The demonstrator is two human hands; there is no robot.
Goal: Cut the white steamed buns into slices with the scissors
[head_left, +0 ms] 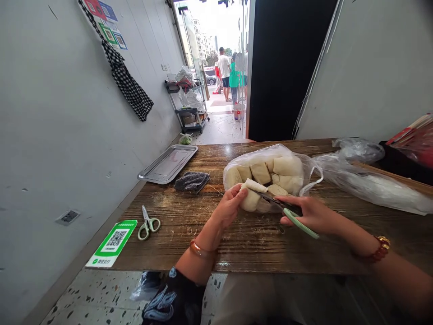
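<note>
A pale steamed bun [251, 201] is pinched in my left hand [227, 208], at the near edge of a clear plastic bag [246, 158]. My right hand [313, 215] is closed around a pair of green-handled scissors [301, 225]. Their dark blades point left and meet the bun; how deep they reach into it is hidden. Several more steamed buns [287, 166] sit inside the bag just behind my hands. A second, smaller pair of scissors [147, 224] lies on the left part of the wooden table [189, 225].
A metal tray [168, 163] and a dark grey cloth [192, 181] lie at the table's far left. A green QR-code card [113, 243] is near the front left corner. Plastic bags [375, 183] cover the right side. Beyond stand a shelf cart [187, 101] and people [223, 67] outside.
</note>
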